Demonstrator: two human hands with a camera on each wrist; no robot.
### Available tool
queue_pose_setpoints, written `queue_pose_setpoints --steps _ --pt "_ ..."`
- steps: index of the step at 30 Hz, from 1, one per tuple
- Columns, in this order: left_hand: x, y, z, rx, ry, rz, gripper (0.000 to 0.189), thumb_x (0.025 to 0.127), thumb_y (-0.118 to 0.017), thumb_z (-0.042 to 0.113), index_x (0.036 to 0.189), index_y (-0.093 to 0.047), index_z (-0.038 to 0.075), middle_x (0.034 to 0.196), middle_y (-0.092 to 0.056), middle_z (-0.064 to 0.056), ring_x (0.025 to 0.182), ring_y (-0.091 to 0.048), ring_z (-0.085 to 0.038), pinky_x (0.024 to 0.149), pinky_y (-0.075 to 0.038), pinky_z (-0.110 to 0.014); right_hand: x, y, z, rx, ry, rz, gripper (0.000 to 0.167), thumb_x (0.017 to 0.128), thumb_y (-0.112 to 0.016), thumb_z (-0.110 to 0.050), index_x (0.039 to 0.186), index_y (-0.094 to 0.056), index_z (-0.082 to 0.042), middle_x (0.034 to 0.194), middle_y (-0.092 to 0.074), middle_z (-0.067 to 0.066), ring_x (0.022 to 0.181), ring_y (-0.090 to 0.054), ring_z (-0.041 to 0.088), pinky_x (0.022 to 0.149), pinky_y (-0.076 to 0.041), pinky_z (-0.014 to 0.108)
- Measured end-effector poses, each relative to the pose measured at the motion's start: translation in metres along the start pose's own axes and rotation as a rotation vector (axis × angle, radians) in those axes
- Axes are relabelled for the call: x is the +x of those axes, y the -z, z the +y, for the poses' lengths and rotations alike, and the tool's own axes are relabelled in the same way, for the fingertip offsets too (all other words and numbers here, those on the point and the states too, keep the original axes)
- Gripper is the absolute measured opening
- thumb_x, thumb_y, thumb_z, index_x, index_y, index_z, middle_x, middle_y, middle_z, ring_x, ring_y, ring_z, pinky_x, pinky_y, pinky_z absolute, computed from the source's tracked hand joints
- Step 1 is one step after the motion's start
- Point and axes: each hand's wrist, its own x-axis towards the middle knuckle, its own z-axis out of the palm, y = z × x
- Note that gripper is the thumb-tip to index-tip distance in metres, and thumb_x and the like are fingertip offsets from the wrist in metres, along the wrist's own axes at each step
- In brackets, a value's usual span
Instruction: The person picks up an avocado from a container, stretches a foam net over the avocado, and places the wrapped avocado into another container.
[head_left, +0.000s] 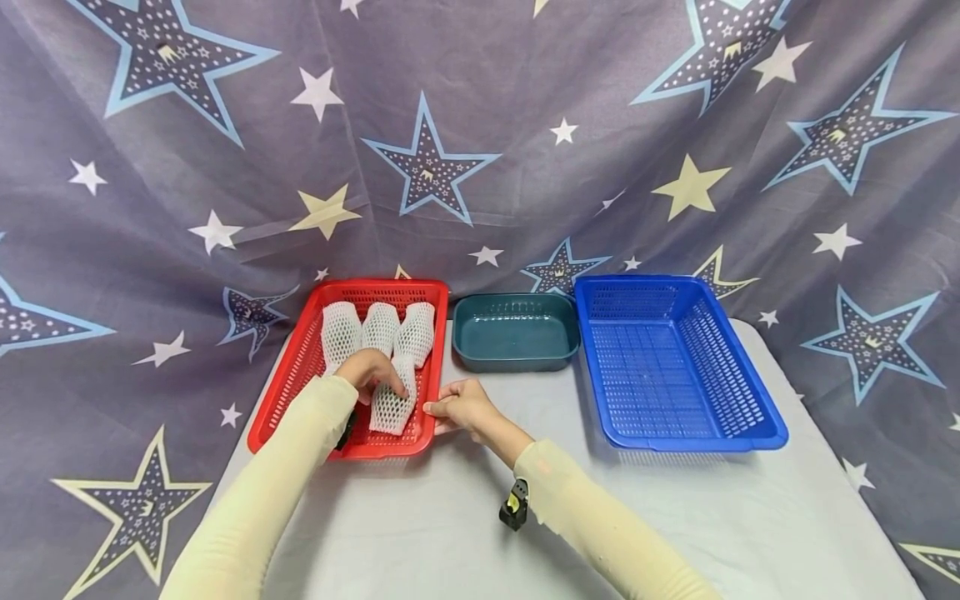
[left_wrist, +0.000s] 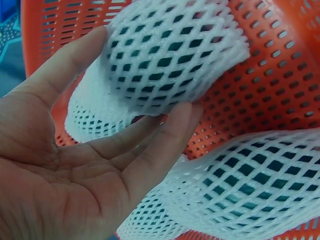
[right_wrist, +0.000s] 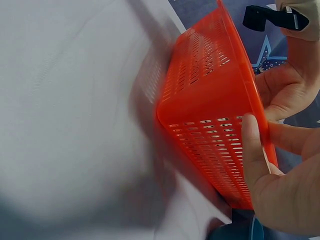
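Observation:
My left hand point(head_left: 372, 372) reaches into the red basket point(head_left: 273, 408). Its thumb and fingers hold the nearest bundle in white foam netting point(left_wrist: 170, 60), with something dark green showing through the mesh. In the left wrist view the thumb lies along one side and the fingertips along the other. A second netted bundle point(left_wrist: 260, 175) lies close to the fingers. Farther back in the basket, several white net sleeves point(head_left: 341, 329) lie side by side. At the basket's right wall, my right hand point(head_left: 468, 407) pinches the rim between thumb and fingers.
A dark green tray point(head_left: 517, 365) stands right of the red basket, against the star-patterned curtain point(head_left: 480, 208). Beyond it sits a blue basket point(head_left: 697, 444). All three containers rest on a white-covered table point(head_left: 517, 542).

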Motion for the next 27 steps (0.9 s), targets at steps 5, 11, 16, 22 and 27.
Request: queue_pose_setpoints --steps 5,11,16,22,27 --pt "-0.023 -0.01 0.004 -0.017 0.0 0.02 0.092 0.086 -0.081 0.027 0.146 -0.028 -0.02 0.152 -0.037 -0.038 0.135 -0.049 -0.041 0.106 -0.05 -0.042 0.001 0.0 0.001 0.005 0.004 0.003 0.008 0.091 -0.069 0.006 0.086 -0.063 0.003 0.074 -0.072 0.013 0.051 -0.065 0.012 0.06 -0.061 0.03" --pt "-0.045 -0.016 0.007 -0.041 -0.047 0.08 0.085 0.09 -0.075 0.029 0.144 -0.03 -0.019 0.151 -0.039 -0.037 0.135 -0.049 -0.041 0.105 -0.051 -0.039 0.0 0.0 0.0 0.005 -0.006 0.0 0.011 0.092 -0.068 0.006 0.083 -0.062 0.001 0.069 -0.066 0.007 0.05 -0.064 0.012 0.057 -0.061 0.028" --pt "-0.044 -0.017 0.008 -0.033 -0.064 0.157 0.083 0.087 -0.078 0.032 0.141 -0.038 -0.016 0.146 -0.048 -0.033 0.124 -0.057 -0.038 0.095 -0.055 -0.039 0.001 0.002 -0.002 -0.03 -0.026 0.009 0.014 0.092 -0.069 0.004 0.082 -0.06 -0.002 0.066 -0.063 0.005 0.048 -0.062 0.011 0.054 -0.059 0.026" --pt "-0.055 -0.028 0.01 -0.082 -0.226 0.296 0.08 0.086 -0.076 0.028 0.139 -0.04 -0.02 0.145 -0.047 -0.034 0.126 -0.054 -0.04 0.108 -0.048 -0.048 -0.002 0.011 -0.005 -0.266 0.081 0.046 0.013 0.091 -0.074 -0.006 0.086 -0.065 0.001 0.066 -0.067 0.012 0.051 -0.064 0.017 0.058 -0.061 0.035" --pt "-0.083 -0.041 0.021 -0.115 -0.353 0.354 0.09 0.09 -0.067 0.032 0.149 -0.024 -0.022 0.156 -0.03 -0.039 0.145 -0.034 -0.047 0.121 -0.032 -0.054 -0.01 0.033 -0.018 -0.492 0.313 0.111 0.019 0.094 -0.071 -0.014 0.1 -0.071 0.004 0.084 -0.073 0.022 0.07 -0.072 0.036 0.06 -0.06 0.034"
